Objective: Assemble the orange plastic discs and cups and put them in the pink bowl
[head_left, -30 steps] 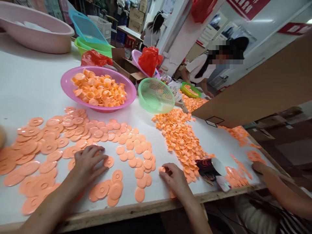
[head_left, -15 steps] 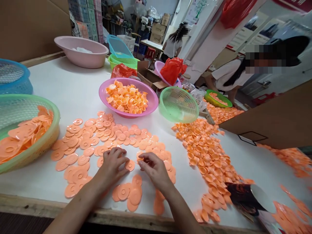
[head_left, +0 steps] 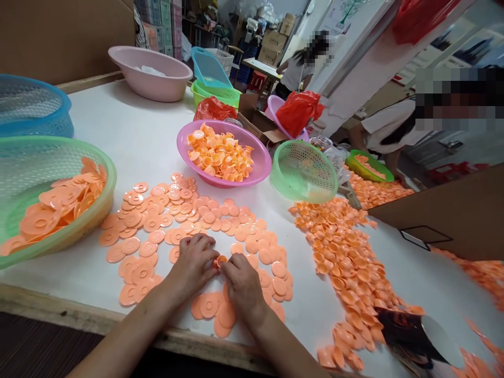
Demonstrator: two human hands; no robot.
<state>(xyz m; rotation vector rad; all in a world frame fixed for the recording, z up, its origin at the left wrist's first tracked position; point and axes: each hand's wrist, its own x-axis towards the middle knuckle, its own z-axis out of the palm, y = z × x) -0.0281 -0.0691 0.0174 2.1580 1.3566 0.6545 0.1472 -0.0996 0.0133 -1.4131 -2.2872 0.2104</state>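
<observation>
Orange cup [head_left: 221,261] just over white table [head_left: 102,115], pinched by right hand [head_left: 243,286]; left hand [head_left: 193,262] close at cup's left side, fingers bent, cannot tell whether gripping. Orange discs [head_left: 279,269] around hands. Beyond, purple bowl [head_left: 261,161] of orange pieces [head_left: 222,157]; green colander [head_left: 299,181] right of it. Farther, pink basin [head_left: 157,86].

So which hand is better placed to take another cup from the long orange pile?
Probably the right hand: it is on the side nearer the long orange pile, with the left hand farther away. Both hands are at a small orange cup now, though.
</observation>
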